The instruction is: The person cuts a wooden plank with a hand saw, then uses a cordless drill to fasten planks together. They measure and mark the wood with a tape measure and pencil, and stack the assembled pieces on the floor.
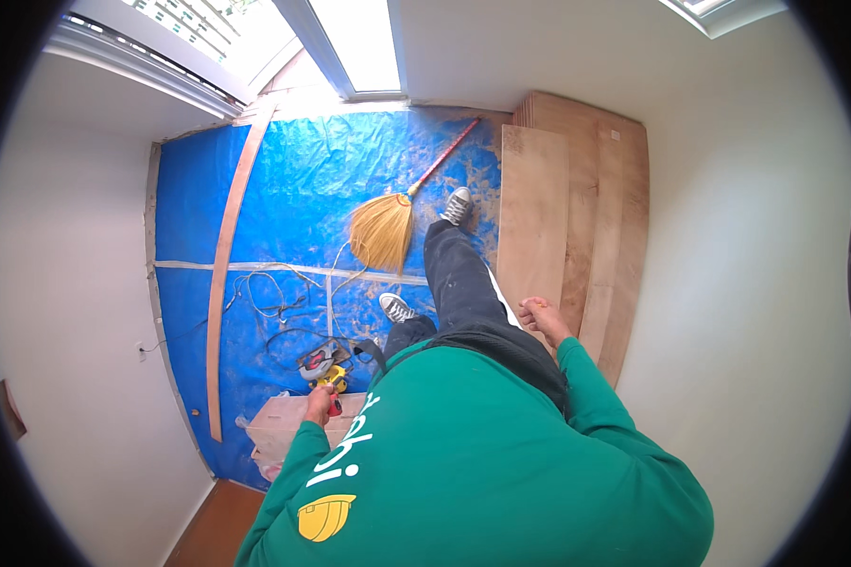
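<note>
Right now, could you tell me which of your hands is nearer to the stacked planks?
Right. The right hand hangs just over the planks at their near edge; the left hand is far off to their left, holding a yellow tool.

Broom (385, 227) lies ahead of you on the tarp (284, 189); stacked boards (577, 217) to its right (against the wall). Long plank (229, 255) left; cords (274, 293) between plank and broom.

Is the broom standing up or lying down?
Lying down: the broom lies flat on the blue floor sheet, bristles nearer the person, red handle pointing toward the far wall.
</note>
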Motion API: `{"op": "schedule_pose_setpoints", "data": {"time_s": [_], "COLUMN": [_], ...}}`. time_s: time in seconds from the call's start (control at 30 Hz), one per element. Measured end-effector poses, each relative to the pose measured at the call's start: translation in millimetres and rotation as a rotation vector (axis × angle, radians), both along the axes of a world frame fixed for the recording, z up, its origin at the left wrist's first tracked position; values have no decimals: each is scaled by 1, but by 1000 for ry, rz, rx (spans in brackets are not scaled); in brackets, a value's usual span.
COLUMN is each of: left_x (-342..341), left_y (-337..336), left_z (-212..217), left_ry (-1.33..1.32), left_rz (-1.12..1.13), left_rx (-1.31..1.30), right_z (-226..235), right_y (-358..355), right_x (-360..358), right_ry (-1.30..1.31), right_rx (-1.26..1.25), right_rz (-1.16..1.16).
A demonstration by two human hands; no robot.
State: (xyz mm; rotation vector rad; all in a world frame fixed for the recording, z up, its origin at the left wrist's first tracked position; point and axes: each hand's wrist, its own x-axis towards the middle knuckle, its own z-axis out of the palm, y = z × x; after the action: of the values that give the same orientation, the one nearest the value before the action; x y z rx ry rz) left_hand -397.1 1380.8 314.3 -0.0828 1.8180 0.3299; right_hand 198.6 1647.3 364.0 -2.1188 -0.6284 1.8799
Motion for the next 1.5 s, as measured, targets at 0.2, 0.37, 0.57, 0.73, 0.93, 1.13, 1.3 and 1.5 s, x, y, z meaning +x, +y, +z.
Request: {"op": "schedule_pose_setpoints", "data": {"time_s": [0.2, 0.37, 0.57, 0.73, 0.93, 1.13, 1.3, 1.5], "left_x": [85, 122, 107, 132, 248, 390, 453, 447], "left_y": [129, 271, 479, 624, 727, 765, 734, 734], "left_z": [18, 2, 42, 59, 24, -7, -17, -77], "left_ry": [80, -14, 163, 464, 347, -47, -261, -120], "left_rz": [36, -218, -622, -1268, -1763, -1865, -1790, -1685], "left_rx": [148, 157, 302, 372, 651, 894, 942, 868], "right_z": [-85, -87, -57, -54, -39, 2, -37, -138], "right_y": [128, 249, 330, 272, 173, 184, 289, 373], "right_x": [44, 93, 151, 149, 98, 41, 14, 47], "right_ry": [-31, 0, -9, -65, -128, -171, -172, 159], "right_rx": [-121, 155, 343, 350, 143, 264, 448, 361], "right_rz": [44, -121, -441, -633, -613, -524, -479, -188]}}
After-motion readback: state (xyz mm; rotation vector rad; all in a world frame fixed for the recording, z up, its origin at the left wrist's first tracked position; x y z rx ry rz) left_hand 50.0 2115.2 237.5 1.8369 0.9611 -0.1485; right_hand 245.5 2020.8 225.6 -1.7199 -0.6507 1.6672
